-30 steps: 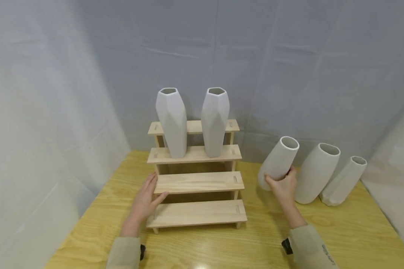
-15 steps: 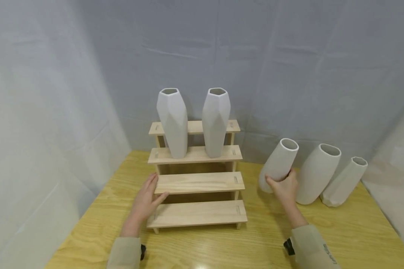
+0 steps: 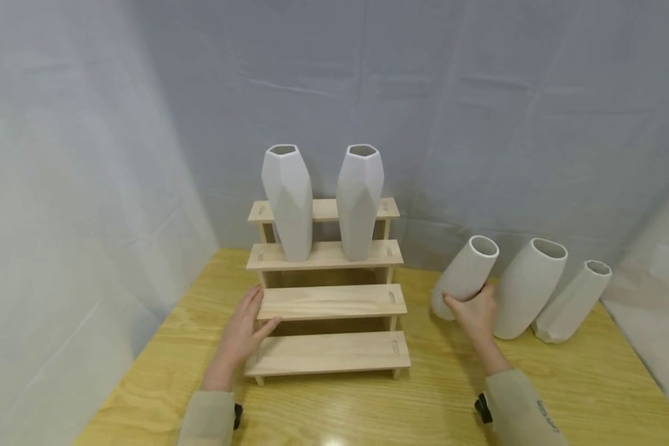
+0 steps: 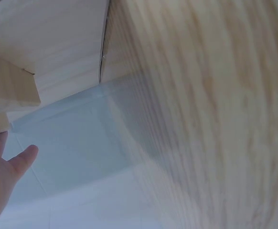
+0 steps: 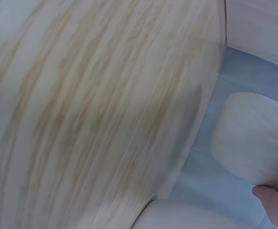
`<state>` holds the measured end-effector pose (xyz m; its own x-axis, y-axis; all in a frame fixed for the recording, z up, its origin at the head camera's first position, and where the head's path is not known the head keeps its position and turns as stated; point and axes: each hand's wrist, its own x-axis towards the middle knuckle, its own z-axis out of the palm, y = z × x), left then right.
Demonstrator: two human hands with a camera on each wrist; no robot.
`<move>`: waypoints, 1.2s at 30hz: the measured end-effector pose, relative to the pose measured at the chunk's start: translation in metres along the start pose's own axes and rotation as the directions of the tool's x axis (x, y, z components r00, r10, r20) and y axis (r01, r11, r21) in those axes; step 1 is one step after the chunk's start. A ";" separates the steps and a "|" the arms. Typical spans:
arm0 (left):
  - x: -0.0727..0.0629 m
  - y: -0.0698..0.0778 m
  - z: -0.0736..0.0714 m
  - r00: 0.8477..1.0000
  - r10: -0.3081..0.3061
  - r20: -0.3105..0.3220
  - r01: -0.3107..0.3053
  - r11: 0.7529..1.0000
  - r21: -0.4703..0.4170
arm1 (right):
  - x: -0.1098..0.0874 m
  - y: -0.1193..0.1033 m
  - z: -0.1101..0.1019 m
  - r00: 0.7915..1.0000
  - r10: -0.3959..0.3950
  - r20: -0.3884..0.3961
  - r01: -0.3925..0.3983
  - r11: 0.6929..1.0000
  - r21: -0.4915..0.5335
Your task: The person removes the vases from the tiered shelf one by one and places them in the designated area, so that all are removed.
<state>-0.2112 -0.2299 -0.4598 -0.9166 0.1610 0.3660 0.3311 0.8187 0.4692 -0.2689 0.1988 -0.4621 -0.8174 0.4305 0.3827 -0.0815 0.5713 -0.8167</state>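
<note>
A smooth white vase [image 3: 464, 272] with a round mouth is gripped low down by my right hand [image 3: 475, 313], thumb on its near side. In the right wrist view, background cloth shows between the base of this vase [image 5: 253, 138] and the table. My left hand [image 3: 241, 328] rests at the left end of a four-tier wooden stand [image 3: 331, 301]. Its fingers lie along the third tier from the top, and the thumb stretches out at that tier's front edge. Two tall faceted white vases [image 3: 290, 204] stand on the second tier.
Right of the held vase stand a wider smooth vase [image 3: 529, 291] and a smaller faceted vase [image 3: 573, 303], both on the wooden table [image 3: 334, 409]. Pale cloth [image 3: 451, 124] hangs behind and at both sides.
The held vase has come slightly down and nearer, together with my right hand. My left hand keeps its place on the stand. The view has shifted a little.
</note>
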 end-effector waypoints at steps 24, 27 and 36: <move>-0.001 0.000 0.000 0.999 -0.026 0.026 0.026 1.000 -0.011 | 0.004 0.012 0.004 0.998 -0.007 0.060 0.012 0.996 -0.084; -0.001 0.000 0.000 0.999 -0.032 0.030 0.033 0.999 -0.007 | 0.004 0.014 0.005 0.998 -0.008 0.065 0.013 0.997 -0.082; -0.002 0.000 0.000 0.999 -0.025 0.022 0.025 1.000 -0.005 | 0.003 0.016 0.006 0.997 -0.008 0.074 0.015 0.996 -0.090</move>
<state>-0.2097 -0.2301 -0.4603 -0.9293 0.1526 0.3364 0.3092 0.8197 0.4822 -0.2761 0.2049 -0.4761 -0.8565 0.3731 0.3568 -0.0424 0.6380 -0.7689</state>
